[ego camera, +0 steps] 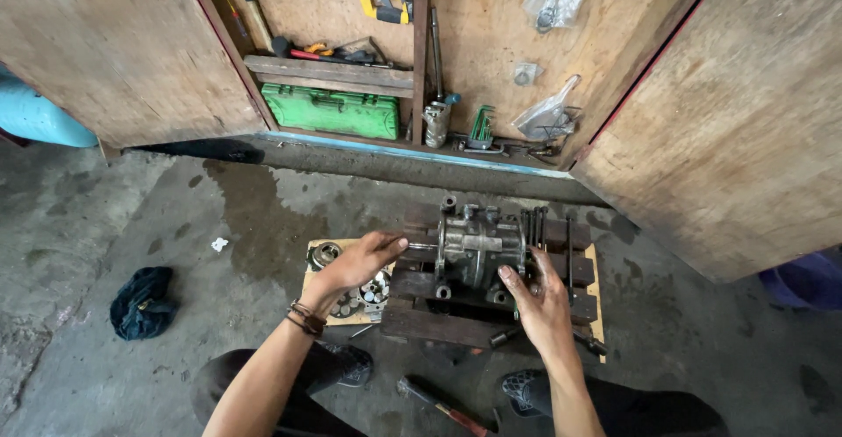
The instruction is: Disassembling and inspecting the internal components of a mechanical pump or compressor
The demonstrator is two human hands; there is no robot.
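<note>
A metal housing [478, 248] sits on a wooden pallet [456, 325] on the floor [175, 218]. Left of it lie round parts [364, 295] on a board [309, 290]; long bolts [568, 257] lie right. A hammer [443, 406] lies nearer, a cloth [142, 301] far left, and a tool case [333, 109] in the cupboard [491, 60] behind.

One view only, worn on the head, looking steeply down and forward over both forearms at the floor [132, 218], close in, open tool cabinet [351, 60] straight ahead.
</note>
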